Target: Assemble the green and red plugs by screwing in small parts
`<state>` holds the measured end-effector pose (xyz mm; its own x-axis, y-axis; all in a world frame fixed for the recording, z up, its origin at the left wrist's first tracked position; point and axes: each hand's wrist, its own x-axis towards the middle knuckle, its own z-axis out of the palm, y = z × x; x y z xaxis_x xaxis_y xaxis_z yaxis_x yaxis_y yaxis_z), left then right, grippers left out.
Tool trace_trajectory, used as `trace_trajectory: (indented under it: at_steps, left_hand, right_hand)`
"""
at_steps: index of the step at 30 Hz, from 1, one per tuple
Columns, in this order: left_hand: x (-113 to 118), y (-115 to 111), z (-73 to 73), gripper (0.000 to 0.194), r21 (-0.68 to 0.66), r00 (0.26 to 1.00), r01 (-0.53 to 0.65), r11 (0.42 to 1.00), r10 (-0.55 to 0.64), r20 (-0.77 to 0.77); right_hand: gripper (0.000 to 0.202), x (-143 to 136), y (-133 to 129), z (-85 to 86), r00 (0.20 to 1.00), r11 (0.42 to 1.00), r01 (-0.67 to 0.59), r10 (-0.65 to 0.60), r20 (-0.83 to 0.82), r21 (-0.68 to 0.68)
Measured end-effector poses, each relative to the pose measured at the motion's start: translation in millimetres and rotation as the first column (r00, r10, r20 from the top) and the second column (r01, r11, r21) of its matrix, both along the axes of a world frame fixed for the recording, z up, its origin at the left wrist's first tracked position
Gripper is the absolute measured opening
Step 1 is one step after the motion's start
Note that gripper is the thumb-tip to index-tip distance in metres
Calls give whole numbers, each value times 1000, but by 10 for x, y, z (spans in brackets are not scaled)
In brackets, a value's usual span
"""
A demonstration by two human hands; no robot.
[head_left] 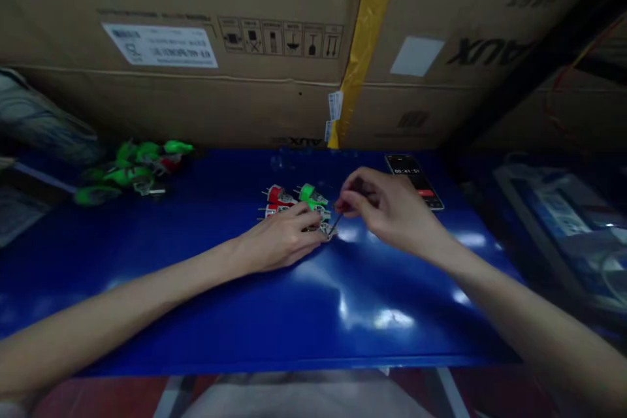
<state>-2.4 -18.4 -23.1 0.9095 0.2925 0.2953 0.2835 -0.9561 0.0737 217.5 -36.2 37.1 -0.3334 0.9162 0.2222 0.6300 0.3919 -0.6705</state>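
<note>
My left hand [287, 238] is closed over a small plug-like piece with a whitish end [327, 230], most of it hidden under the fingers. My right hand [377, 204] pinches a thin dark metal tool [336, 223], whose tip meets that whitish end; its exact kind is too small to make out. Just beyond the left fingers lie a red plug-like piece [279, 194] and a green one [311, 194], both with thin metal pins pointing left. Another red piece [271, 210] is partly covered by my left hand.
A heap of green and red pieces [130, 170] lies at the back left of the blue tabletop [196, 313]. Behind my right hand a phone [416, 183] shows a running timer. Large cardboard boxes [220, 98] wall off the back; clear plastic bags [568, 222] are at the right.
</note>
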Motion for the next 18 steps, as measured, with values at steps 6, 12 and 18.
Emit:
trace_trajectory:
  at_steps: [6,12,18]
  left_hand:
    - [4,7,-2,26,-13,1000,9,1000,-9,-4]
    - [-8,12,-17,25,2,1000,-12,1000,12,2]
    - [0,3,1,26,7,1000,-3,1000,3,-6]
  right_hand:
    - [7,20,-24,17,985,986,-158,153,84,48]
    - [17,101,-11,179,868,874,-484,485,103,-35]
    - [11,30,1,44,968,968,-251,251,30,17]
